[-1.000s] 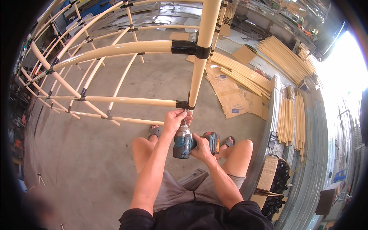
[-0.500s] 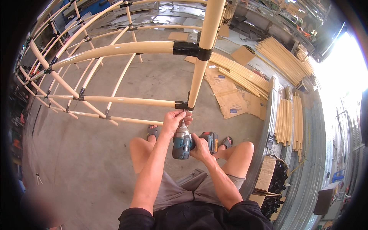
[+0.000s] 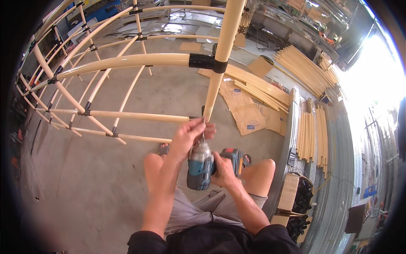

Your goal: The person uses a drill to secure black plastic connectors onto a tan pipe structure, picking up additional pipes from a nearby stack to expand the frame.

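My right hand [image 3: 225,170] grips the handle of a teal and black cordless power driver [image 3: 200,171], its battery to the right. The driver's long thin bit [image 3: 203,136] points away from me, toward the foot of a thick cream upright pipe [image 3: 215,93]. My left hand [image 3: 188,134] is at the bit's front end, thumb and fingers drawn together in a pinch. Whatever they hold is too small to make out. Just beyond, my fingers partly cover the black joint [image 3: 196,119] where a cream horizontal pipe [image 3: 144,115] meets the upright.
A large frame of cream pipes and black joints [image 3: 207,62] stands ahead and left. Flattened cardboard [image 3: 245,112] and bundles of pipes [image 3: 305,72] lie right. Boxes of black parts [image 3: 302,192] sit by long metal profiles [image 3: 334,216] near my right knee.
The driver has come back toward me, widening the gap between its body and the joint. My left hand stays pinched near the bit's tip. The whole view has shifted slightly.
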